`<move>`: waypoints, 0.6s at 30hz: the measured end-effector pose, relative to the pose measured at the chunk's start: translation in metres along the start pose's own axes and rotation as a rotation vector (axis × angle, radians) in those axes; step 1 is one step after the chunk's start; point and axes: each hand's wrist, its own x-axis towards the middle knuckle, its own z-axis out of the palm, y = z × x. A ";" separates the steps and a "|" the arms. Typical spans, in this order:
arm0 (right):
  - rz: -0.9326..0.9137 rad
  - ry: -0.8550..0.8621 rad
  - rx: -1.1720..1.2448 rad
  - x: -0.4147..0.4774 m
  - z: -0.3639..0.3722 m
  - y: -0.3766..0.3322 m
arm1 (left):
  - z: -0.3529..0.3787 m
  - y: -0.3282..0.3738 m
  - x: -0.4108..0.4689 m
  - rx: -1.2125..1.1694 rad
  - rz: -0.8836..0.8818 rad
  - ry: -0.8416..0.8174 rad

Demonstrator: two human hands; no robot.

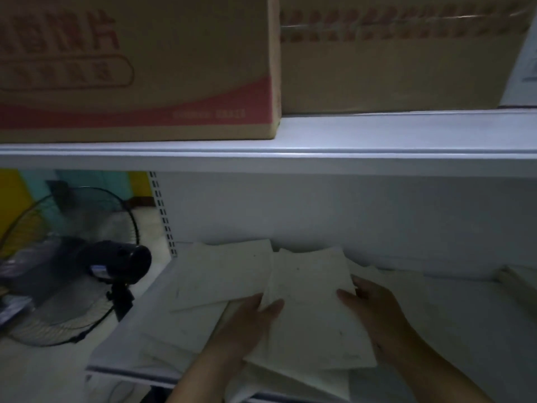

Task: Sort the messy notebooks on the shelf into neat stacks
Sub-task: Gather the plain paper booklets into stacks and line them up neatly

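Dim light, some blur. A pale notebook (313,312) is seen on the lower shelf (465,330), left of middle, lying slightly askew on top of other loose notebooks (293,382) that reach the shelf's front edge. It is held at both sides: the left hand (247,327) is placed at its left edge, thumb laid on the cover and fingers narrow, tucked beside or under the edge; the right hand (377,312) is set at its right edge, thumb on the cover, fingers close together along the side. A second notebook (223,274) is noted just to the left, tilted, its near corner touching or slipped under the held one. A pale object (520,283) at the far right of the shelf is too blurred to identify. On the upper shelf (377,146), a printed cardboard box (139,68) with a red band and a plain cardboard box (392,74) are stood side by side. A black fan (87,266) is seen left of the shelving.
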 end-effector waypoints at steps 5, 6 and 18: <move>-0.125 -0.158 -0.147 0.011 0.014 -0.013 | -0.009 0.000 -0.006 -0.268 -0.004 -0.005; -0.123 -0.136 -0.125 0.017 0.016 -0.013 | -0.014 0.001 -0.009 -0.302 0.022 0.016; -0.226 -0.178 -0.839 0.058 0.108 -0.016 | -0.113 -0.048 -0.030 -0.260 0.043 0.439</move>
